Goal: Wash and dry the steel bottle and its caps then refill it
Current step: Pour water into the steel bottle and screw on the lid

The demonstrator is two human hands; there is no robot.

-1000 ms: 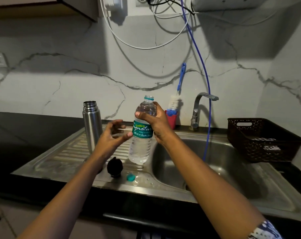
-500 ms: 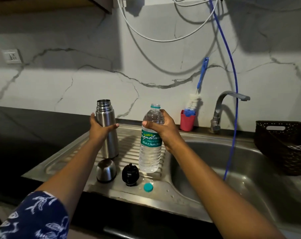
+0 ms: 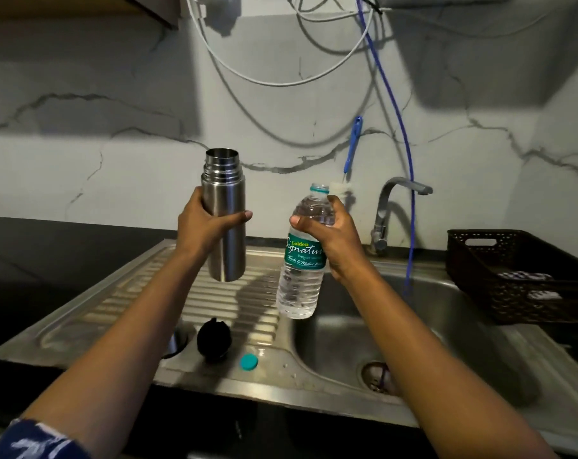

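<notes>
I am looking down through the head camera at a steel sink set in a dark bench (image 3: 19,260). The left hand (image 3: 204,226) is holding the steel bottle (image 3: 226,223) upright in the air above the ribbed drainboard (image 3: 141,303). Its fingers (image 3: 192,202) are curling round the middle of the body and the thumb is lying across the front. The threaded mouth of the bottle is standing open at the top.

The right hand (image 3: 335,241) is gripping a plastic water bottle (image 3: 299,289) near its shoulder, with the fingers wrapping tightly round it. This bottle is hanging just to the right of the steel bottle, not touching it, a little tilted, its neck open and clear water inside. Its green label (image 3: 301,258) is carrying white writing: I am reading "Golden" and under it "Signatur", the last letters being covered by the hand. The smaller lines below are too fine for me to read with certainty.

On the front part of the drainboard a black cap (image 3: 213,339) is standing, and just left of it a steel cup (image 3: 178,341) is showing partly from behind the left forearm. A small teal cap (image 3: 249,362) is lying to the right of the black cap, near the edge of the basin (image 3: 340,346).

Behind the basin a grey tap (image 3: 388,213) is rising, a blue hose (image 3: 403,160) is hanging down beside it, and a brush (image 3: 353,144) with a blue handle is leaning on the marble wall. A dark basket (image 3: 512,303) is sitting at the right
</notes>
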